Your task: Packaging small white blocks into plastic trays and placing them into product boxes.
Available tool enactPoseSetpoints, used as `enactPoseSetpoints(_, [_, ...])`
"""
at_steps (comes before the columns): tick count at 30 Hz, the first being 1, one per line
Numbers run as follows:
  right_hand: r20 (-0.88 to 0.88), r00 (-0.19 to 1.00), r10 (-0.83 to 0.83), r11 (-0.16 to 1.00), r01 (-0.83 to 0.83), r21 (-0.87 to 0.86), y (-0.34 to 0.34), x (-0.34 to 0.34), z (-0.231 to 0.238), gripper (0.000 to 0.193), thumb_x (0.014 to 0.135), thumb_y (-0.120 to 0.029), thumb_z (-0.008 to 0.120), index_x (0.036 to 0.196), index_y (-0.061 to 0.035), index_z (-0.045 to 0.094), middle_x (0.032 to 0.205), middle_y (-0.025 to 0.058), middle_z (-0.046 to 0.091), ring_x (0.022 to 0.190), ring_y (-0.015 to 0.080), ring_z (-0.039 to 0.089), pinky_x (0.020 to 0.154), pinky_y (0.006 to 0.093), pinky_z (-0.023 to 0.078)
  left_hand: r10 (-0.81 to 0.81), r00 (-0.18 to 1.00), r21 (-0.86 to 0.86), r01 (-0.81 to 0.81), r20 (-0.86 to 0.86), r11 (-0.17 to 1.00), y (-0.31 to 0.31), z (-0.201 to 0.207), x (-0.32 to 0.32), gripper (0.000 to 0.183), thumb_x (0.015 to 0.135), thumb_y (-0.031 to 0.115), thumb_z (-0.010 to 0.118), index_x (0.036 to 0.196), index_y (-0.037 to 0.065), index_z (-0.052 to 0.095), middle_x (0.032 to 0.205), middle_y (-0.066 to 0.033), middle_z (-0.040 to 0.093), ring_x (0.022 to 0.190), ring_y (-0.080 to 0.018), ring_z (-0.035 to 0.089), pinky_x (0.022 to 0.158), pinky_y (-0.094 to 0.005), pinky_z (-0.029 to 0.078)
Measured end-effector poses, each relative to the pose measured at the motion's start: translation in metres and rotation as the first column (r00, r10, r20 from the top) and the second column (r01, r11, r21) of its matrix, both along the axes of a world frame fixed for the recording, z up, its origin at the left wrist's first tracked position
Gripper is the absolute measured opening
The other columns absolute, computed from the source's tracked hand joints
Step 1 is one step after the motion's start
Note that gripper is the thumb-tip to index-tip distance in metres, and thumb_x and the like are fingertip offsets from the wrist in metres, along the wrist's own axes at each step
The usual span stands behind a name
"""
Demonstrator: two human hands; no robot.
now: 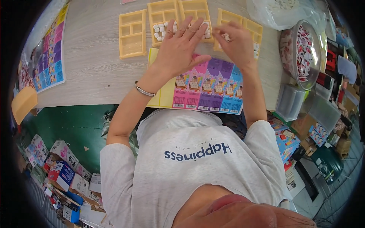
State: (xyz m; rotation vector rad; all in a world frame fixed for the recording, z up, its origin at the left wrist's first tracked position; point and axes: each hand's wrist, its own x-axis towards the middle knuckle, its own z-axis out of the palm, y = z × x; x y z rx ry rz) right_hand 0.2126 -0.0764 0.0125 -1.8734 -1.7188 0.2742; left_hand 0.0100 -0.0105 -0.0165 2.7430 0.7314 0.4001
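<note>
Several pale yellow compartment trays (132,35) lie in a row along the far part of the table. Small white block-like pieces (159,32) sit in the near compartments of the middle trays. My left hand (181,47) is spread flat over those trays, fingers apart, partly covering the pieces. To its right, my right hand (237,43) is curled above the right-hand trays, with a few small white pieces (227,37) between thumb and fingers. Beneath my wrists is a printed card sheet (209,85) in pink, purple and blue with a yellow strip at its left.
A metal bowl (299,53) of red and white packets stands at the table's right, below a clear plastic bag (279,13). Another colourful sheet (51,57) lies far left, near a yellow tray (24,104). Cartons (61,173) and clear plastic bins (289,102) surround the table.
</note>
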Motion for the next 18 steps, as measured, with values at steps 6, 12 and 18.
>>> enactPoseSetpoints(6, [0.238,0.863,-0.446,0.893,0.412,0.181,0.049,0.115,0.048,0.027,0.094,-0.026,0.061,0.097,-0.0003,0.068,0.088,0.0169,0.068,0.080,0.0301,0.068,0.072,0.0395,0.055,0.000,0.996,0.038,0.003,-0.087,0.999,-0.004,-0.011,0.007,0.088,0.086,0.064,0.061,0.152,0.009,0.039,0.158,-0.0056,0.038,0.149,-0.0260,0.028,0.122,-0.0549,0.018])
enactPoseSetpoints(12, [0.632,0.685,-0.362,0.815,0.562,-0.142,0.157,0.302,-0.026,0.033,0.091,-0.030,0.061,0.098,0.0006,0.071,0.114,0.0255,0.068,0.107,0.0427,0.064,0.094,0.0485,0.050,0.010,0.999,-0.056,-0.013,-0.043,0.998,-0.015,-0.010,0.012,0.091,0.086,0.065,0.060,0.152,0.008,0.037,0.158,-0.0083,0.038,0.150,-0.0265,0.027,0.122,-0.0549,0.016])
enactPoseSetpoints(18, [0.523,0.751,-0.402,0.818,0.552,-0.163,0.191,0.336,-0.058,0.038,0.091,-0.028,0.058,0.116,0.0003,0.063,0.120,0.0259,0.065,0.112,0.0416,0.061,0.099,0.0483,0.047,0.010,0.995,-0.041,-0.014,-0.098,0.999,-0.021,0.001,0.011,0.093,0.085,0.068,0.059,0.153,0.009,0.037,0.159,-0.0066,0.037,0.150,-0.0270,0.026,0.123,-0.0545,0.012])
